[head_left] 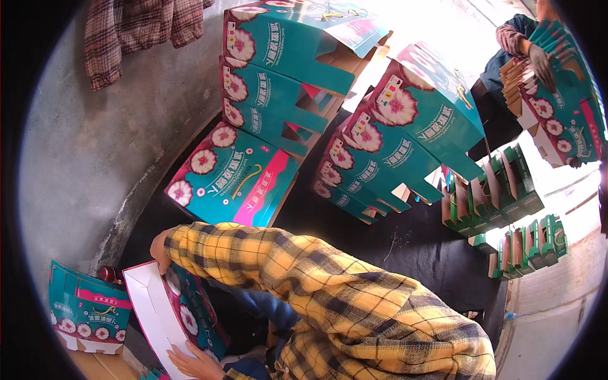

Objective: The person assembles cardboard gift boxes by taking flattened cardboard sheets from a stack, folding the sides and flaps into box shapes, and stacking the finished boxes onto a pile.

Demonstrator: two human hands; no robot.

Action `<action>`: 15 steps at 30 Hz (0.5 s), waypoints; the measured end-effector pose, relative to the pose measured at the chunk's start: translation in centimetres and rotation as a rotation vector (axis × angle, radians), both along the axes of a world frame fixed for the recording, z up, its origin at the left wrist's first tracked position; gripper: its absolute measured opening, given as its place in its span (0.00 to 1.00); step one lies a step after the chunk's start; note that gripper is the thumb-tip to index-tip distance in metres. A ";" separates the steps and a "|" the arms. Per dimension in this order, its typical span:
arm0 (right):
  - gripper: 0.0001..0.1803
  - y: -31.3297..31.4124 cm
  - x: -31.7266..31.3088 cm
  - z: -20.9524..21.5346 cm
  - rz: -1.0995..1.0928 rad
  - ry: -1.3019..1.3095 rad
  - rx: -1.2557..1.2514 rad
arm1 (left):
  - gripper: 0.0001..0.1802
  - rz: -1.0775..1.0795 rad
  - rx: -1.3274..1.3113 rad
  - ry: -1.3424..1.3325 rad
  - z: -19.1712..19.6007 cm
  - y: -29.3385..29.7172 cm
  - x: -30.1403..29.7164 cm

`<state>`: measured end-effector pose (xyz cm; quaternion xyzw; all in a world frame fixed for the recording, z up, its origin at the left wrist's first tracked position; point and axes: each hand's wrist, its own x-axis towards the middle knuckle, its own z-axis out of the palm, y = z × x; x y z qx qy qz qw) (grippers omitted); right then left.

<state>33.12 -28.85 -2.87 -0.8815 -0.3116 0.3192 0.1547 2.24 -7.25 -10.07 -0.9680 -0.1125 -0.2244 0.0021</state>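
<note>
A teal and maroon cardboard carton [197, 310] with fruit pictures stands tilted at the lower left, its long white face [155, 316] turned up. At the carton's far end, my right hand [161, 252] is closed on the corner, its fingers partly hidden. My right arm, in a yellow plaid sleeve, reaches across the view to it. Low at the near end, my left hand [192, 363] lies with fingers stretched out against the white face. The carton's underside is hidden from view.
Finished-looking teal cartons [278, 76] stand stacked behind a flat-lying one [231, 174]; another stack [399, 126] is to their right. Green open cartons [494, 190] line the right. Flat teal carton blanks [88, 307] lean at far left. Another person's gloved hand [542, 66] holds folded cartons.
</note>
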 end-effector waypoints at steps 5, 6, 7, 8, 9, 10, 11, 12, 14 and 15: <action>0.32 -2.0 1.5 -1.9 -0.085 -0.085 -0.001 | 0.34 0.025 -0.026 0.173 -0.9 0.6 1.3; 0.32 -2.4 1.5 -2.3 -0.095 -0.084 -0.006 | 0.33 -0.022 -0.044 0.049 -0.2 0.6 1.1; 0.31 -2.4 1.4 -2.6 -0.169 -0.140 0.066 | 0.32 -0.056 -0.060 -0.071 0.5 0.4 0.8; 0.29 -1.7 1.2 -2.4 -0.235 -0.200 0.140 | 0.32 -0.046 -0.061 -0.071 1.1 0.6 0.4; 0.28 -1.2 1.1 -2.2 -0.302 -0.260 0.212 | 0.32 0.057 -0.111 -0.113 1.6 0.6 0.0; 0.28 -0.7 1.0 -2.0 -0.300 -0.261 0.210 | 0.32 0.154 -0.162 -0.155 2.0 0.7 -0.2; 0.29 -0.1 0.8 -1.9 -0.289 -0.252 0.266 | 0.32 0.156 -0.165 -0.155 2.2 1.0 -0.2; 0.30 0.3 0.6 -1.9 -0.278 -0.242 0.323 | 0.33 0.171 -0.213 -0.249 2.2 1.4 -0.3; 0.32 0.2 0.8 -1.9 -0.243 -0.201 0.328 | 0.35 0.186 -0.311 -0.437 1.7 2.5 -0.4; 0.33 1.4 0.7 -1.6 -0.183 -0.126 0.281 | 0.41 0.298 -0.519 -0.389 -0.4 5.4 -1.3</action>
